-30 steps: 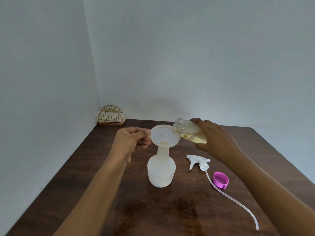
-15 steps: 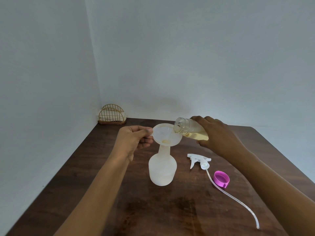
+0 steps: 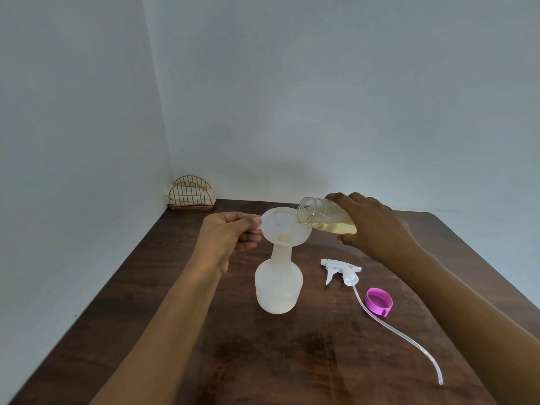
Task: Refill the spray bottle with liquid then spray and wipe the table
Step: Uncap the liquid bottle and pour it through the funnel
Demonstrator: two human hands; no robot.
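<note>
A translucent white spray bottle (image 3: 278,287) stands upright on the dark wooden table (image 3: 292,361) with a white funnel (image 3: 285,229) seated in its neck. My left hand (image 3: 228,238) pinches the funnel's left rim. My right hand (image 3: 374,226) grips a clear refill bottle (image 3: 318,217) of pale yellow liquid, tipped sideways with its open mouth over the funnel's right edge. A little yellow liquid sits at the funnel's bottom. The white trigger sprayer head (image 3: 340,270) lies on the table to the right, its clear tube (image 3: 403,334) trailing toward me.
A purple cap (image 3: 379,301) lies beside the tube. A gold wire holder (image 3: 191,194) with pale cloths stands in the far left corner against the walls. The table's right edge runs diagonally past my right forearm.
The refill bottle has tipped a little further over the funnel's rim and yellow liquid now shows in the funnel. My left hand has kept its hold.
</note>
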